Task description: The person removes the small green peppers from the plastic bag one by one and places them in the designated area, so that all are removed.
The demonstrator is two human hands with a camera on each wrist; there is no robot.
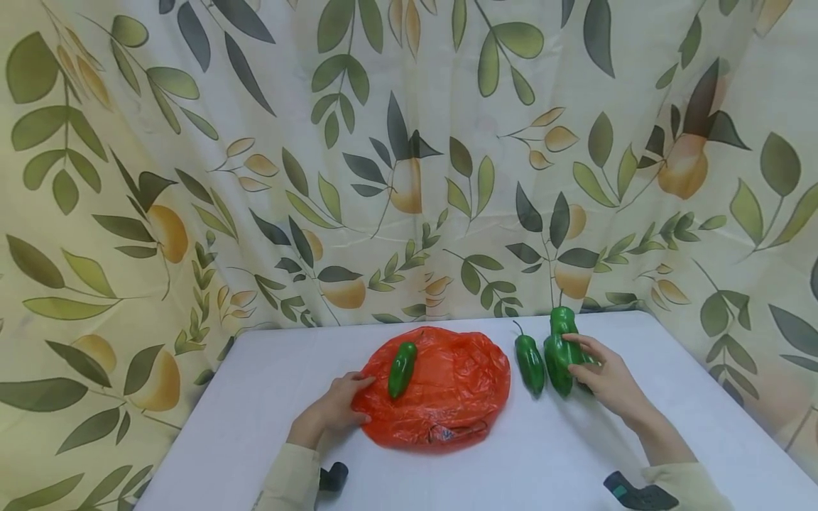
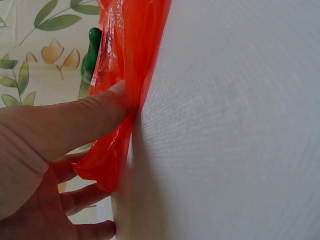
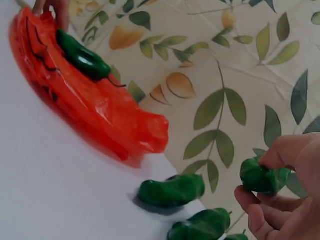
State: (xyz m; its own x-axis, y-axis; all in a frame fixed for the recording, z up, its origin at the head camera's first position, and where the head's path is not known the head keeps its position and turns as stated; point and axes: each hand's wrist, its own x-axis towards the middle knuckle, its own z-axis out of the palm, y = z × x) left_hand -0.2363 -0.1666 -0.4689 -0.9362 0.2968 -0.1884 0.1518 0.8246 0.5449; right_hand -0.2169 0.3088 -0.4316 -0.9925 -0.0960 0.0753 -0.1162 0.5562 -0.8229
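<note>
A crumpled red plastic bag [image 1: 447,383] lies on the table with one green pepper [image 1: 402,369] resting on it. My left hand [image 1: 341,403] pinches the bag's left edge; in the left wrist view the thumb [image 2: 95,117] presses the red film, and other fingers show behind it. On the right, my right hand [image 1: 610,383] holds a green pepper [image 3: 257,175] between thumb and fingertips, apart from the tabletop in the right wrist view. Below it lie more green peppers [image 3: 200,225], partly hidden by the hand in the head view. Another pepper [image 1: 530,365] lies between them and the bag.
A white cloth [image 1: 268,369] covers the table. Behind its far edge hangs a curtain [image 1: 409,177] printed with leaves and fruit. Dark devices [image 1: 639,491] sit at both wrists, near the cream sleeves.
</note>
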